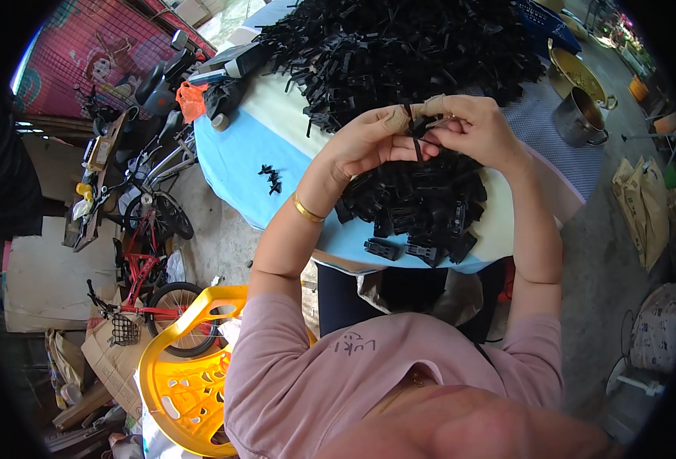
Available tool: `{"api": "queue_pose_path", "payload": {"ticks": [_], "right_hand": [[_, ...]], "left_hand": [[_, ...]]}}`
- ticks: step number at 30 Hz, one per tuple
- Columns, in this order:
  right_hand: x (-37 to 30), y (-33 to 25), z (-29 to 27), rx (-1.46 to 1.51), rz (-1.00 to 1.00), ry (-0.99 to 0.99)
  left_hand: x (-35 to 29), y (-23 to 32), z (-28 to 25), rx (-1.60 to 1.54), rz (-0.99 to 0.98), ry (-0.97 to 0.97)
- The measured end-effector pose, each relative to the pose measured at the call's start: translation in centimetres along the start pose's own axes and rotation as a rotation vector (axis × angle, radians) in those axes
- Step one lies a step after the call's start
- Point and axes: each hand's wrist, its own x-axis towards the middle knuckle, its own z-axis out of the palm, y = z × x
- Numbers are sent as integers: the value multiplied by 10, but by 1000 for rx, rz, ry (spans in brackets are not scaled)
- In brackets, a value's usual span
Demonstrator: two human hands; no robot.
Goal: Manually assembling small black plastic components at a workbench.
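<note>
Over the near part of the table, my left hand (376,141) is closed on a black plastic piece (417,147) with a narrow strip-like end. Close against it, my right hand (472,130) pinches at the same black piece from the other side. Tan coverings wrap some of my fingers. Just below my hands lies a heap of black plastic clip-like parts (418,203), reaching almost to the table's near edge. Beyond them rises a much larger pile of thin black pieces (399,53). A few tiny black bits (270,178) lie apart on the left.
The cloth-covered table (235,164) holds a dark metal pot (579,118) and a brass-coloured pan (575,73) at right. An orange bag (192,101) sits at its left edge. A yellow plastic chair (193,382) and a red bicycle (143,268) stand to my left.
</note>
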Motion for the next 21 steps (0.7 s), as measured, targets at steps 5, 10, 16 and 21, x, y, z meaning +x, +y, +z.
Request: {"api": "queue_pose_path", "payload": {"ticks": [5, 10, 16, 21], "right_hand": [[0, 4, 7, -187, -178, 93], [0, -4, -7, -90, 33, 45], [1, 2, 10, 232, 159, 148], [2, -4, 26, 304, 296, 150]], "left_hand": [[-3, 4, 9, 215, 73, 22], [-5, 0, 22, 406, 144, 246], [-2, -7, 15, 333, 437, 216], [-4, -10, 25, 632, 531, 333]]}}
